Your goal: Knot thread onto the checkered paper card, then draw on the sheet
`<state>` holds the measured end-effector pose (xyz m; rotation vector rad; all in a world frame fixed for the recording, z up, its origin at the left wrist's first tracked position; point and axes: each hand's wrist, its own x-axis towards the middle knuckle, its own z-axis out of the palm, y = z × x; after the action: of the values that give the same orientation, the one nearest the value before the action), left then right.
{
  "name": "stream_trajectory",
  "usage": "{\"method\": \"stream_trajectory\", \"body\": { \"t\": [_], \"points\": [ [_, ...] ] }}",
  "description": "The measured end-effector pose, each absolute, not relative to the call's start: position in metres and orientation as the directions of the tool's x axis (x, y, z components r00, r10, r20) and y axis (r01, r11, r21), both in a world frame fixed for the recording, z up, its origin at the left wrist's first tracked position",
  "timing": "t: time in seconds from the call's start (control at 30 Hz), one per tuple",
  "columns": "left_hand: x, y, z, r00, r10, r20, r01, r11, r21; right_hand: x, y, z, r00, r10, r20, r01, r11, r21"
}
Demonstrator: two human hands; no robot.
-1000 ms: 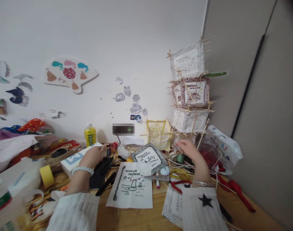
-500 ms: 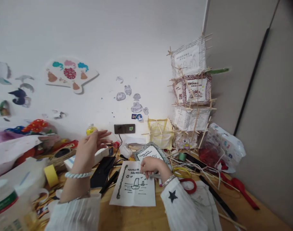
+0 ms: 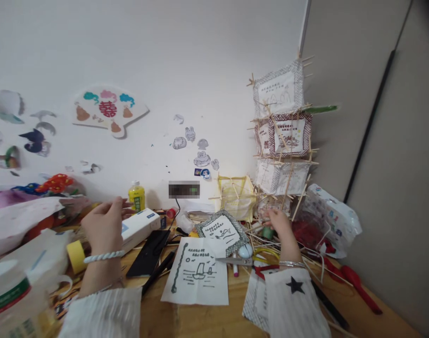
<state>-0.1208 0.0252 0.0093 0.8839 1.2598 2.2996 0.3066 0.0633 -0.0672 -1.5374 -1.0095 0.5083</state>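
Note:
My left hand [image 3: 103, 223] is raised over the left side of the table, beside a long white box [image 3: 141, 225]. Its fingers are bent inward; anything between them is hidden. My right hand [image 3: 279, 224] hovers at the right, close to a small green roll [image 3: 268, 233], with its fingers pinched together. Whatever they hold is too small to make out. Between the hands lies a paper sheet [image 3: 200, 293] with a boat drawing and writing. Scissors [image 3: 235, 261] rest with their blade over its right edge. Behind it is a drawing with a patterned border [image 3: 223, 230].
A tower of stick frames with drawn paper panels [image 3: 290, 134] stands at the back right, beside a yellow stick frame [image 3: 235, 197]. A yellow bottle [image 3: 136, 195], yellow tape roll [image 3: 75, 257] and plastic jar [image 3: 10, 300] occupy the left. Red scissors [image 3: 355, 281] lie right.
My right hand has moved right and up from the paper sheet, uncovering the scissors. My left hand has moved left and slightly down, its fingers more curled, and the yellow bottle shows more.

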Motion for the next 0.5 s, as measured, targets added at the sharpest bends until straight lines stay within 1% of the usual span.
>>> {"method": "stream_trajectory", "body": {
  "t": [0.1,0.2,0.3,0.37,0.43,0.5],
  "points": [
    [-0.124,0.035,0.002,-0.746,0.545,0.383,-0.005,-0.580,0.815,0.325,0.061,-0.067,0.701,0.673,0.236,0.137,0.197,-0.971],
    [-0.122,0.036,0.000,-0.785,0.511,0.350,-0.083,-0.647,0.758,0.341,0.055,-0.067,0.803,0.566,0.186,-0.035,0.357,-0.934],
    [-0.121,0.033,0.001,-0.803,0.517,0.296,-0.202,-0.703,0.682,0.351,0.043,-0.071,0.857,0.498,0.130,-0.161,0.499,-0.852],
    [-0.124,0.031,0.000,-0.815,0.520,0.256,-0.256,-0.720,0.645,0.355,0.034,-0.077,0.881,0.461,0.108,-0.214,0.591,-0.778],
    [-0.130,0.033,-0.002,-0.835,0.507,0.212,-0.279,-0.724,0.631,0.357,0.027,-0.083,0.894,0.437,0.096,-0.247,0.661,-0.708],
    [-0.138,0.037,-0.006,-0.850,0.495,0.178,-0.286,-0.718,0.634,0.359,0.024,-0.085,0.905,0.416,0.087,-0.257,0.698,-0.668]
  ]
}}
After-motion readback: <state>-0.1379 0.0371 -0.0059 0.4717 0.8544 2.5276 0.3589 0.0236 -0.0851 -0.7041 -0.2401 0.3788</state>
